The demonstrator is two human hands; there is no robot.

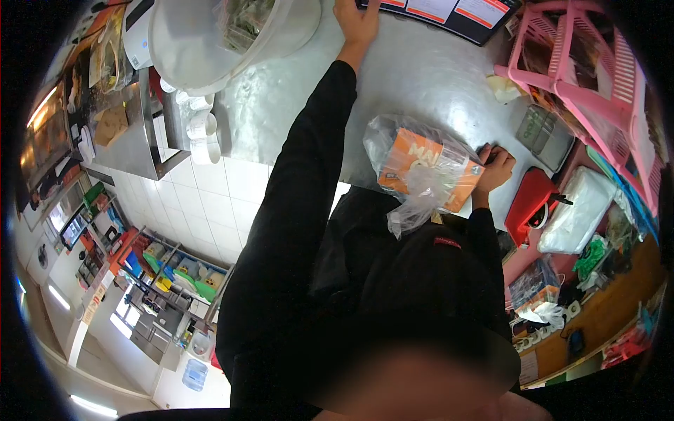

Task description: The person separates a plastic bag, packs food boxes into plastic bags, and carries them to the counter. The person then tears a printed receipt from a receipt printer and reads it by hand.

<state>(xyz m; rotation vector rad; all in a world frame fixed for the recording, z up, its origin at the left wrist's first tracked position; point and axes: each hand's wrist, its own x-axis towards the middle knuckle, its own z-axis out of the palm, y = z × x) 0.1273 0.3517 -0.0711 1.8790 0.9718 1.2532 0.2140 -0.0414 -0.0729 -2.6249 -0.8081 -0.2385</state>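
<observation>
1 orange box (pixel 432 165) is being enclosed by 1 clear plastic bag (pixel 421 188), whose gathered neck is lying toward the body; the package is being borne by the steel counter (pixel 414 84), close to its near edge. The right hand (pixel 497 170) is being held just beside the box's right side, fingers curled; whether anything is being gripped cannot be told. Farther forward, the left hand (pixel 357 27) is being held at the near left corner of a screen (pixel 449 15); its spread is being hidden by the picture's upper edge. By judgement, the screen is being attended to while the package is being kept within reach. For the next move, a steady touch on the screen is seemingly being called for; for any lift, a firm hold on the bag's neck. Beyond, a pink rack (pixel 570 85) and a white tub (pixel 298 31) are flanking the screen.
</observation>
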